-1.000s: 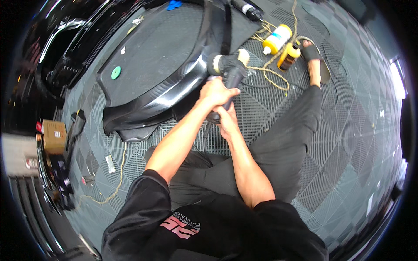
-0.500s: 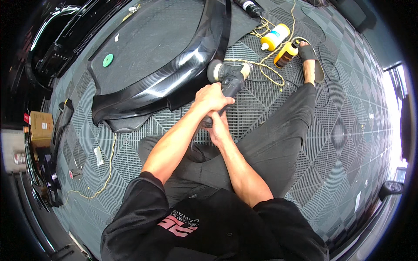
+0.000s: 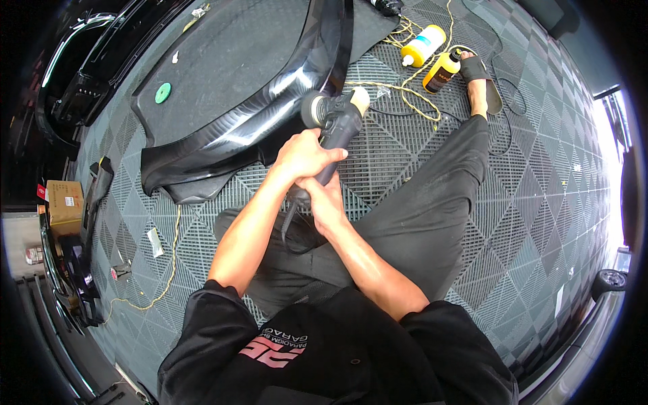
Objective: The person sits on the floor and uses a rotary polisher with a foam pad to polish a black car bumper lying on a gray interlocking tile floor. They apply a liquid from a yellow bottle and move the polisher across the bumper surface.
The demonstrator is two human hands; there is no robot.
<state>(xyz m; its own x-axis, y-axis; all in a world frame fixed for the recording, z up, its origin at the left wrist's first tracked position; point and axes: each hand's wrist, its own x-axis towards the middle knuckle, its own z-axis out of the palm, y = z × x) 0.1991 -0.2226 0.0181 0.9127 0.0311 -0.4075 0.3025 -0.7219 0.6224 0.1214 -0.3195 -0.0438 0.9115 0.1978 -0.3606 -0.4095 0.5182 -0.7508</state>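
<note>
Both my hands hold a black power polisher (image 3: 343,127), its head pointing away from me. My left hand (image 3: 302,156) wraps the body just behind the head. Behind it, my right hand (image 3: 325,204) closes around the rear of the handle, where the cord comes out. The round pad (image 3: 312,109) faces left at the near edge of a glossy black curved car fender panel (image 3: 253,131); whether it touches is hard to tell. The panel lies on a dark mat (image 3: 209,74) and has hazy swirl streaks along its surface.
A green round pad (image 3: 163,93) lies on the mat. Right of the panel are a white-and-yellow bottle (image 3: 423,46), an orange bottle with black cap (image 3: 442,71) and a tangled yellow cord (image 3: 422,108). My outstretched leg (image 3: 432,182) is at right. A cardboard box (image 3: 65,201) stands far left.
Both hands have moved the polisher to the left, bringing its pad over to the panel's near edge. The grip of both hands stays the same.
</note>
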